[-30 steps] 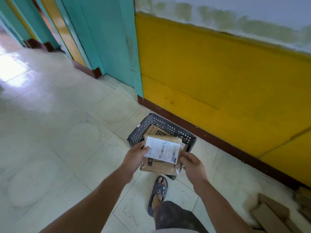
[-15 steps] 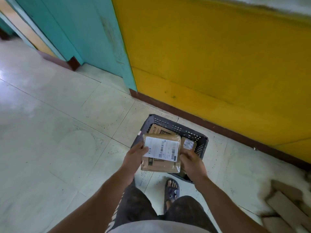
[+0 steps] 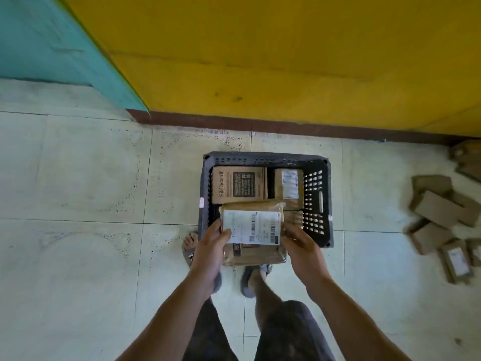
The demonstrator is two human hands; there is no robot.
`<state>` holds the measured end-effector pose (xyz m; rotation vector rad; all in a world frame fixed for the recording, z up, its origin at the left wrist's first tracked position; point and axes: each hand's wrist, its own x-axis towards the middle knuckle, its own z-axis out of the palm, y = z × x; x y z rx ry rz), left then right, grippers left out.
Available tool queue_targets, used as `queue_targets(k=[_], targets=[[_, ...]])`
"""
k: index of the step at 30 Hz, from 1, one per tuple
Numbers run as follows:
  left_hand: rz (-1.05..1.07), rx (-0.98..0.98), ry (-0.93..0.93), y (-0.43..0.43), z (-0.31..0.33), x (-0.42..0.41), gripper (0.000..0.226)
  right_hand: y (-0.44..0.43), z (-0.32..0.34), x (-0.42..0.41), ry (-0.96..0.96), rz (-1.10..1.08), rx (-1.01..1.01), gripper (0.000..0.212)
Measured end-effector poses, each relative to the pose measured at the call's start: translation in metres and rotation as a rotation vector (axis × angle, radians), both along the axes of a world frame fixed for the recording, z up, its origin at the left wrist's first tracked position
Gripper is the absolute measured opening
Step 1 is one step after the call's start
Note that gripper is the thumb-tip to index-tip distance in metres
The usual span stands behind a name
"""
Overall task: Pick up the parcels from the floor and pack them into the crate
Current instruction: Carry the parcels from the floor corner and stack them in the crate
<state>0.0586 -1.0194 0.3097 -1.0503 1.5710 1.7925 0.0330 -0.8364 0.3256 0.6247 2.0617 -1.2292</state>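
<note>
A brown wrapped parcel (image 3: 253, 230) with a white shipping label is held over the near edge of the dark grey plastic crate (image 3: 316, 199). My left hand (image 3: 209, 254) grips its left side with the thumb on the label. My right hand (image 3: 303, 250) grips its right side. Inside the crate lie a printed cardboard box (image 3: 239, 185) at the back left and a small labelled parcel (image 3: 289, 186) beside it. Another brown parcel shows partly under the held one.
Several loose brown parcels (image 3: 440, 212) lie in a heap on the tiled floor at the right. The yellow wall (image 3: 260, 61) with a dark skirting runs just behind the crate. A teal door frame (image 3: 52, 48) stands at the left. My sandalled feet (image 3: 253, 278) are just before the crate.
I have stepped up to the crate and now look straight down into it. The parcel stays gripped in both hands, now above the crate's near edge.
</note>
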Motion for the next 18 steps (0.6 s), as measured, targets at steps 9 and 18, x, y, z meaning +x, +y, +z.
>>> queue_targets(k=[9,18], targets=[[-0.110,-0.112,-0.084,0.006,-0.177,-0.009,0.032,-0.009,-0.165,-0.019,-0.097,0.038,0.099,0.025],[-0.255,-0.252,-0.171,0.008,-0.277,-0.014,0.041,-0.013,-0.278,-0.014,-0.236,0.028,0.060,0.030]])
